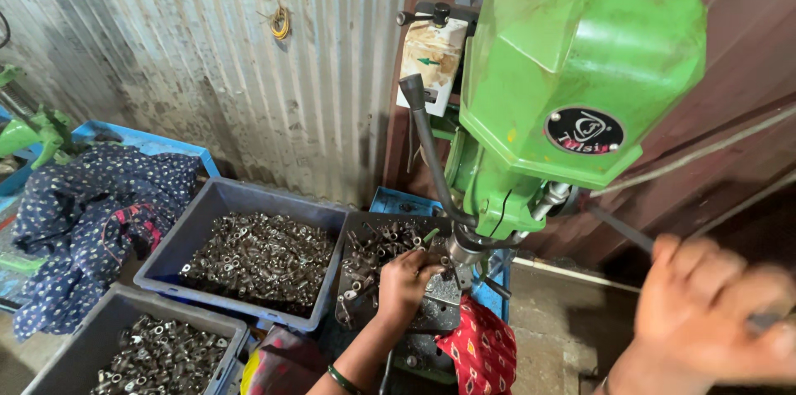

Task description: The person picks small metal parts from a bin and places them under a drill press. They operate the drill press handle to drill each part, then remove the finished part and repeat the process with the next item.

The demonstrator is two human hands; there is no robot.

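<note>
A green drill press (572, 72) stands in front of me against a corrugated metal wall. My left hand (406, 283) reaches onto its work table below the chuck (466, 252), fingers closed on a small metal part there. My right hand (717, 316), blurred and close to the camera at the lower right, is closed around the end of a feed lever (622, 231) that runs up to the machine's head. A second black lever (427, 142) sticks up to the left of the head.
A dark tray (358, 233) of small metal parts lies just left of the chuck. Two grey crates, one (195, 229) nearer the wall and one (91, 337) at the lower left, hold several metal fittings. Blue patterned cloth (91, 204) lies at left, red cloth (485, 353) below the table.
</note>
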